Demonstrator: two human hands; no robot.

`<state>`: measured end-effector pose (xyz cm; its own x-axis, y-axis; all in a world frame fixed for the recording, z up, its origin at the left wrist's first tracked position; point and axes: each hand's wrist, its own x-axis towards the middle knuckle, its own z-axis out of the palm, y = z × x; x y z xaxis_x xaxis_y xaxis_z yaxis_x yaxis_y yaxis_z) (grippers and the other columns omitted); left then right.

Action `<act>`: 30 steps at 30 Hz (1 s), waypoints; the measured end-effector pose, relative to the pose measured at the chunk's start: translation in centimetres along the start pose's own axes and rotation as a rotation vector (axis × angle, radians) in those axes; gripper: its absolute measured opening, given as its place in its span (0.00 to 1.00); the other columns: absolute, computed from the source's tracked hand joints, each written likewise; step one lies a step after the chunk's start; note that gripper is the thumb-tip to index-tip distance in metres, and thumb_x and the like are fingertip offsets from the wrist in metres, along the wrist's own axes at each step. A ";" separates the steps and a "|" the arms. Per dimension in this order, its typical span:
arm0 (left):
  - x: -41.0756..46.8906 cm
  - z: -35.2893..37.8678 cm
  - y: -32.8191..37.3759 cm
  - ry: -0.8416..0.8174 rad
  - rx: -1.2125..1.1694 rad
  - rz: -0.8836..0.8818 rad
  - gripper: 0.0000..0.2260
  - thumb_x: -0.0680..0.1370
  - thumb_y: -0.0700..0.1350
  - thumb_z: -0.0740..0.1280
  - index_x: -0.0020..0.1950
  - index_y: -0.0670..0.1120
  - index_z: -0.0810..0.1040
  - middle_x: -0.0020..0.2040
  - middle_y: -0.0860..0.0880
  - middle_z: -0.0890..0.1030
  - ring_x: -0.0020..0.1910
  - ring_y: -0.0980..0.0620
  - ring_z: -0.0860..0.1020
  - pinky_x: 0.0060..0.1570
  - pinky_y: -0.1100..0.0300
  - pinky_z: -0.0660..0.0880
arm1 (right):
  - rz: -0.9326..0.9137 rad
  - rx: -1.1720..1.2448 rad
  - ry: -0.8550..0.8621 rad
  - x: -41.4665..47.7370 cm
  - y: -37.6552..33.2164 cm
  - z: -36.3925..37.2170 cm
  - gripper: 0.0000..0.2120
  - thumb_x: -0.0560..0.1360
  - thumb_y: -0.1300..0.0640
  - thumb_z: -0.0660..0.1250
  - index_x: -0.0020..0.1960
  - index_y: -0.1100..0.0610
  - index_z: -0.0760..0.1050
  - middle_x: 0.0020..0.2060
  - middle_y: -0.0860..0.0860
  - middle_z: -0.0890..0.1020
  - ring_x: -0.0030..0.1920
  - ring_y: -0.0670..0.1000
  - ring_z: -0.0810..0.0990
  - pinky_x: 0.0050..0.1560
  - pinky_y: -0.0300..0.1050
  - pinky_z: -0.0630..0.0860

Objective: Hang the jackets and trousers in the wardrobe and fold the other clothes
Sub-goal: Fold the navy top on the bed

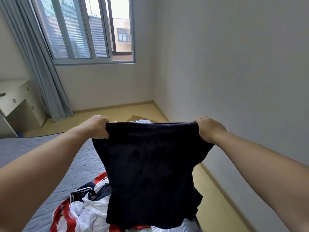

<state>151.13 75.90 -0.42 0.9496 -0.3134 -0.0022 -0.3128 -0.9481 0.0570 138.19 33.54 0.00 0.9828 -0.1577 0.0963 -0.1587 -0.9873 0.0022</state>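
A dark navy garment [150, 173] hangs in the air in front of me, stretched flat between both hands. My left hand [97, 127] grips its top left corner with curled fingers. My right hand [208, 128] grips the top right corner the same way. The garment's lower edge reaches down to a heap of red, white and navy clothes [83, 205] lying on the bed. What kind of garment the dark one is cannot be told from here.
The bed with a grey-blue cover [50, 158] fills the lower left. A white desk with drawers [18, 104] stands at the left by a blue curtain [43, 72] and a window [90, 29]. A white wall [234, 72] runs along the right, with a strip of wooden floor [215, 198] beside the bed.
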 end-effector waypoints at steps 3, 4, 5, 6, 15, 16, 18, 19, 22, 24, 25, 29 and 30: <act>0.7 -0.2 -0.3 0.039 0.021 -0.003 0.18 0.69 0.61 0.77 0.40 0.49 0.77 0.41 0.51 0.77 0.38 0.54 0.73 0.33 0.58 0.68 | -0.010 0.103 0.068 -0.2 0.1 0.4 0.09 0.80 0.59 0.52 0.57 0.49 0.63 0.48 0.54 0.79 0.41 0.55 0.78 0.39 0.50 0.73; 0.8 -0.1 -0.4 0.044 0.021 -0.002 0.18 0.71 0.62 0.75 0.40 0.49 0.77 0.41 0.50 0.78 0.38 0.54 0.73 0.34 0.57 0.68 | -0.017 0.125 0.070 -0.2 0.1 0.6 0.06 0.81 0.56 0.51 0.55 0.47 0.60 0.46 0.54 0.79 0.38 0.54 0.77 0.36 0.49 0.71; 0.8 -0.1 -0.6 0.046 0.015 -0.002 0.17 0.73 0.62 0.74 0.40 0.49 0.77 0.41 0.49 0.78 0.38 0.53 0.73 0.35 0.57 0.69 | -0.014 0.150 0.061 -0.3 0.2 0.8 0.02 0.82 0.53 0.51 0.54 0.46 0.59 0.45 0.53 0.78 0.38 0.53 0.77 0.35 0.49 0.71; 0.8 -0.1 -0.7 0.052 0.008 -0.001 0.16 0.75 0.60 0.72 0.41 0.49 0.77 0.43 0.48 0.79 0.39 0.51 0.74 0.37 0.56 0.71 | -0.012 0.184 0.040 -0.3 0.3 1.0 0.02 0.83 0.49 0.51 0.52 0.46 0.59 0.44 0.52 0.78 0.38 0.53 0.77 0.35 0.49 0.71; -0.8 -0.3 -1.3 0.165 0.044 -0.028 0.04 0.80 0.46 0.67 0.46 0.51 0.80 0.43 0.50 0.78 0.38 0.48 0.76 0.36 0.55 0.71 | -0.143 -0.179 -0.524 -2.3 0.8 0.4 0.12 0.70 0.46 0.78 0.47 0.48 0.77 0.42 0.47 0.81 0.42 0.50 0.79 0.40 0.43 0.75; -1.0 -0.3 -1.1 0.174 0.061 -0.019 0.04 0.80 0.45 0.66 0.48 0.51 0.80 0.44 0.49 0.78 0.38 0.48 0.76 0.35 0.55 0.71 | -0.136 -0.234 -0.549 -2.5 0.6 0.5 0.13 0.70 0.49 0.78 0.48 0.50 0.78 0.42 0.48 0.81 0.41 0.51 0.79 0.38 0.42 0.74; -1.5 -0.6 -0.7 0.185 0.098 -0.002 0.06 0.81 0.44 0.64 0.50 0.52 0.80 0.44 0.49 0.78 0.38 0.48 0.76 0.36 0.55 0.72 | -0.107 -0.300 -0.561 -2.9 0.3 0.3 0.14 0.70 0.50 0.78 0.50 0.53 0.78 0.40 0.49 0.80 0.40 0.52 0.78 0.35 0.41 0.72; -1.8 -0.9 -0.6 0.183 0.117 0.001 0.06 0.81 0.44 0.64 0.51 0.52 0.80 0.44 0.49 0.78 0.39 0.47 0.77 0.36 0.54 0.73 | -0.082 -0.307 -0.568 -2.9 0.3 0.2 0.16 0.71 0.50 0.77 0.53 0.54 0.78 0.42 0.50 0.80 0.42 0.53 0.78 0.37 0.41 0.73; -2.5 -1.7 -0.6 0.179 0.164 0.006 0.06 0.82 0.46 0.63 0.53 0.53 0.79 0.42 0.50 0.76 0.39 0.45 0.77 0.38 0.53 0.74 | 0.019 -0.279 -0.640 -2.9 0.7 -0.6 0.19 0.74 0.49 0.73 0.63 0.52 0.76 0.52 0.52 0.82 0.48 0.56 0.79 0.48 0.45 0.76; -3.1 -2.2 -0.6 0.196 0.186 0.004 0.06 0.83 0.47 0.61 0.53 0.53 0.78 0.42 0.50 0.76 0.38 0.45 0.76 0.37 0.54 0.73 | 0.062 -0.281 -0.649 -2.8 1.1 -1.1 0.13 0.76 0.48 0.71 0.56 0.53 0.77 0.44 0.51 0.81 0.45 0.55 0.81 0.50 0.46 0.78; -3.4 -2.3 -0.6 0.197 0.201 -0.004 0.06 0.83 0.48 0.60 0.53 0.52 0.77 0.42 0.50 0.76 0.39 0.45 0.76 0.37 0.53 0.74 | 0.074 -0.286 -0.609 -2.7 1.4 -1.3 0.11 0.76 0.47 0.70 0.53 0.53 0.76 0.41 0.50 0.80 0.45 0.55 0.81 0.51 0.47 0.79; -4.5 -2.6 -0.9 0.123 0.236 -0.118 0.07 0.83 0.49 0.59 0.54 0.47 0.72 0.50 0.43 0.79 0.44 0.41 0.77 0.42 0.50 0.74 | 0.156 -0.322 -0.320 -3.2 2.6 -2.2 0.20 0.75 0.32 0.64 0.53 0.48 0.73 0.48 0.48 0.79 0.51 0.55 0.79 0.47 0.49 0.71; -4.8 -2.6 -1.2 0.106 0.234 -0.112 0.09 0.83 0.52 0.59 0.53 0.47 0.71 0.49 0.44 0.78 0.43 0.42 0.77 0.43 0.50 0.75 | 0.183 -0.325 -0.262 -3.2 2.8 -2.3 0.23 0.74 0.29 0.63 0.55 0.47 0.74 0.47 0.48 0.78 0.50 0.55 0.79 0.45 0.48 0.70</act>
<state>146.97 78.72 2.09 0.9715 -0.2105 0.1094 -0.1903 -0.9668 -0.1703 134.38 31.29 2.01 0.9202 -0.3692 -0.1305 -0.3122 -0.8929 0.3245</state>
